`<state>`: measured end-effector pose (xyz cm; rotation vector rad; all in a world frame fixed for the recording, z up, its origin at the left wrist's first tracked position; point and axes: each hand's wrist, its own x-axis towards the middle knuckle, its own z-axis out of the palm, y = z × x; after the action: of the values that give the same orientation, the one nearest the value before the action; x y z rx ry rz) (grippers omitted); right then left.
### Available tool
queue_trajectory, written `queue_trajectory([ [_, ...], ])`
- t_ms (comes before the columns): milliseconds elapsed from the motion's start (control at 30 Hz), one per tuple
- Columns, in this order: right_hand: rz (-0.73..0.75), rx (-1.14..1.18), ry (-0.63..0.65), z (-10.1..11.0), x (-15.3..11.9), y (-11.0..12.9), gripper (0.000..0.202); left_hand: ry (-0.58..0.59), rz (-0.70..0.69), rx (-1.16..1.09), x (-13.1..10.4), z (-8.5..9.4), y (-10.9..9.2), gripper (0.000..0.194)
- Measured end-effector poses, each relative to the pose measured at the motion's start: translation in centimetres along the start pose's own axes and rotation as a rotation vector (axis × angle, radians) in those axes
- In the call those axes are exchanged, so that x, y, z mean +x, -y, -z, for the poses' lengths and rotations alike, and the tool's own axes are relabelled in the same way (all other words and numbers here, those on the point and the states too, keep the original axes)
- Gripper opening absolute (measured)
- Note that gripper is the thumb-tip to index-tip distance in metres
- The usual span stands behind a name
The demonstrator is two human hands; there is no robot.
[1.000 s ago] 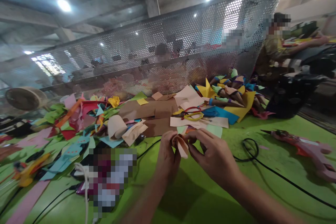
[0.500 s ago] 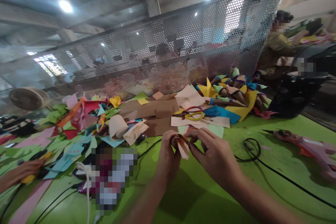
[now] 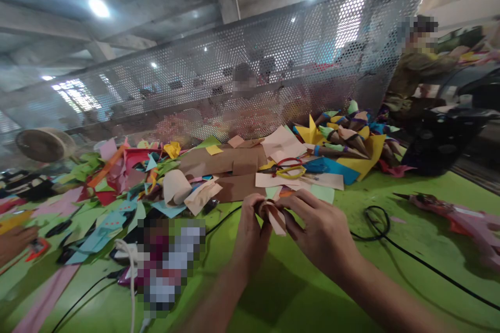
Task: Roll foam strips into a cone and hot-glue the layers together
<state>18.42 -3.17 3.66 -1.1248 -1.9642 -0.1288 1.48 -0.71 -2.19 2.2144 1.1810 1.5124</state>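
Note:
A small piece of peach-coloured paper (image 3: 276,221), curled into a roll with one loose strip hanging down, is held above the green table. My left hand (image 3: 252,223) has its fingers closed around the left side of the roll. From the right, my right hand (image 3: 316,223) pinches the paper's edge between thumb and fingers. Behind my hands lie a pale paper strip (image 3: 332,181) and scissors with red and yellow handles (image 3: 291,169). My fingers partly hide the inside of the roll.
A pink glue gun (image 3: 453,218) and its looped black cable (image 3: 378,223) lie on the right. Paper cones (image 3: 344,138) are heaped at the back right, coloured scraps (image 3: 121,166) at the left. Another person's hand (image 3: 15,244) is at the left edge, near an orange tool (image 3: 38,248).
The other person's hand at the left has moved back toward the edge. My fingers have shifted slightly on the rolled paper, and its loose strip has swung a little to the right.

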Motion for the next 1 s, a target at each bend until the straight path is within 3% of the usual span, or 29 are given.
queue_trajectory([
  [200, -0.089, 0.090, 0.030, -0.16, 0.27, -0.16, 0.008, 0.033, -0.017, -0.010, 0.06, 0.05, -0.12, 0.046],
  [500, 0.150, -0.194, 0.093, 0.25, 0.34, 0.02, 0.019, 0.060, 0.008, -0.091, 0.04, 0.19, -0.30, 0.044],
  [633, 0.156, -0.234, 0.135, 0.00, 0.27, -0.04, 0.020, 0.052, -0.004, -0.116, 0.15, 0.34, -0.47, 0.044],
  [1000, 0.198, -0.290, 0.086, 0.02, 0.47, 0.06, 0.024, 0.095, -0.063, -0.174, 0.44, 0.75, -0.45, 0.052],
])
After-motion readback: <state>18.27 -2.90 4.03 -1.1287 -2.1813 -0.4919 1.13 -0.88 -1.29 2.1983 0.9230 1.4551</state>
